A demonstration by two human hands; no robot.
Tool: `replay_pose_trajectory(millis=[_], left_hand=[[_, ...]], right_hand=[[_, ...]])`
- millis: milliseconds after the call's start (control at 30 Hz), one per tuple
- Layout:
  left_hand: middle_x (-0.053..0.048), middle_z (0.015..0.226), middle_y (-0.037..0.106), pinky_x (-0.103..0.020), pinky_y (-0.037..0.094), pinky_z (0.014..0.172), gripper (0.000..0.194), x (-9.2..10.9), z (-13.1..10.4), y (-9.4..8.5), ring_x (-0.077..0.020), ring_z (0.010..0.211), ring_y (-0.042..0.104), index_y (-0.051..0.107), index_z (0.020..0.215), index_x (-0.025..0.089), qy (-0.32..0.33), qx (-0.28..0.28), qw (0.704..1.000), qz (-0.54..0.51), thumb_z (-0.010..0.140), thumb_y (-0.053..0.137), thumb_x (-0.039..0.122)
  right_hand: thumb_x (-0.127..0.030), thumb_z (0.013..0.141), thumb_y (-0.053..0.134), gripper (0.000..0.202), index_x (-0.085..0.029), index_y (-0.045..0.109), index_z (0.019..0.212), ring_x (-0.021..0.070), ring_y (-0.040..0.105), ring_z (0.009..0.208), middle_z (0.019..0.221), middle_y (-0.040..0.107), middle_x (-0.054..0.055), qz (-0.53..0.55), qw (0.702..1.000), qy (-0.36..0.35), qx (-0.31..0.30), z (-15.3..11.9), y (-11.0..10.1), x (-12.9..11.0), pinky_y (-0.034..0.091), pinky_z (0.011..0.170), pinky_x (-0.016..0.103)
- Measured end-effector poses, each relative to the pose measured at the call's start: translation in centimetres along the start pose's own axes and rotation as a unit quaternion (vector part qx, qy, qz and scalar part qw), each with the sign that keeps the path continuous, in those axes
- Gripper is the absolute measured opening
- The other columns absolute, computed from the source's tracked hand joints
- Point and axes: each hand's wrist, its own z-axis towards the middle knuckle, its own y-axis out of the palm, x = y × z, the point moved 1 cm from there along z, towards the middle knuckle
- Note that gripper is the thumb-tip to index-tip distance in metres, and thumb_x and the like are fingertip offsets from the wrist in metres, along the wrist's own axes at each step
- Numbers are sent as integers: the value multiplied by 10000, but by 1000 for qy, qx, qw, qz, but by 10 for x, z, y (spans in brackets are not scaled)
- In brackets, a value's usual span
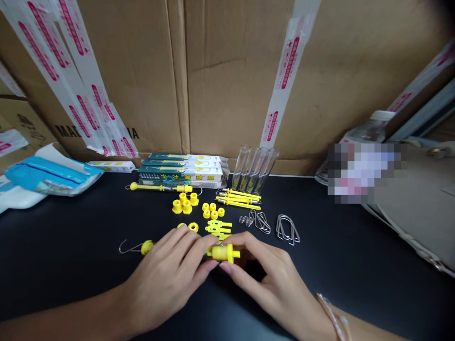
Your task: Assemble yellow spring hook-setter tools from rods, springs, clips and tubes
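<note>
Between my two hands a tubular spring scale lies level, its yellow end piece (223, 253) showing at the fingertips. My left hand (170, 270) is closed around the scale's body and hides most of it. A metal hook (130, 248) and a yellow knob (147, 246) stick out to its left. My right hand (275, 279) pinches the yellow end with thumb and forefinger. Just beyond my fingers lie flat yellow pieces (218, 226) and a yellow ring (193, 227).
Yellow collars (186, 204), small yellow caps (212, 210), yellow rods with springs (240, 199), small springs (245, 220) and wire hooks (287, 229) lie farther back. Behind them are an assembled spring scale (159, 187), stacked boxes (181, 170) and clear tubes (254, 170). A bag (415, 203) stands right.
</note>
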Motion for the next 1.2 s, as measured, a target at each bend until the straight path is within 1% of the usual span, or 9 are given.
replay_pose_trajectory(millis=[233,333,433,533,667,800,1000,1100,1200], left_hand=[[-46,930,729,-290,523,581,280,0,-4,0,-178,717,712,562,1127,163,-27,37,999,17,1066,349,333],[-75,939,696,-304,539,603,361,-1,-4,-4,-197,739,702,572,1171,152,-18,19,1000,8,1058,297,357],[-76,901,663,-320,547,632,373,-2,-2,-6,-206,756,687,588,1165,163,-13,16,1000,9,1058,250,281],[-58,843,650,-307,540,600,341,-2,0,-5,-189,692,674,609,1067,178,-18,25,999,25,1067,277,253],[-59,853,688,-315,565,617,314,0,0,-3,-195,713,706,604,1012,173,-9,39,999,30,1070,327,307],[-41,845,738,-301,584,655,289,2,1,-2,-185,740,738,567,1007,160,-12,60,998,15,1076,326,305],[3,728,722,-244,554,518,317,2,2,-4,-134,577,717,520,953,172,-17,56,998,-31,1086,284,336],[16,689,703,-239,533,480,339,1,1,-4,-124,530,700,516,932,173,-18,44,998,-41,1089,259,329],[2,751,726,-249,546,506,338,0,0,-2,-136,597,727,533,961,168,-22,30,999,-36,1090,244,289]], right_hand=[[-216,978,591,249,-293,578,1215,126,688,846,1008,695,-22,37,999,-15,3,-1,-1,1,550,766,203],[-262,970,616,283,-317,556,1241,131,682,800,947,690,-34,35,999,-5,-9,-2,1,2,551,733,214],[-328,936,668,399,-303,486,1290,137,658,720,860,682,-44,26,1000,14,-7,-4,3,3,540,668,222],[-357,915,691,274,-250,519,1099,128,628,667,812,663,-41,40,998,50,14,-3,3,3,512,607,211],[-331,935,664,199,-208,583,802,114,552,625,728,600,-33,-2,1000,28,8,2,2,-1,451,585,214],[-396,923,668,242,-188,679,800,133,566,677,758,612,-2,96,992,79,1,5,5,-2,476,614,231],[-445,837,756,276,-191,713,935,180,637,886,911,674,18,296,941,153,-58,8,11,-1,528,809,293],[-438,859,740,278,-172,711,935,156,640,774,811,718,10,286,940,165,-80,8,11,0,507,761,276],[-451,916,668,315,-166,719,793,135,598,645,673,707,1,209,962,166,-61,8,11,1,466,658,247]])
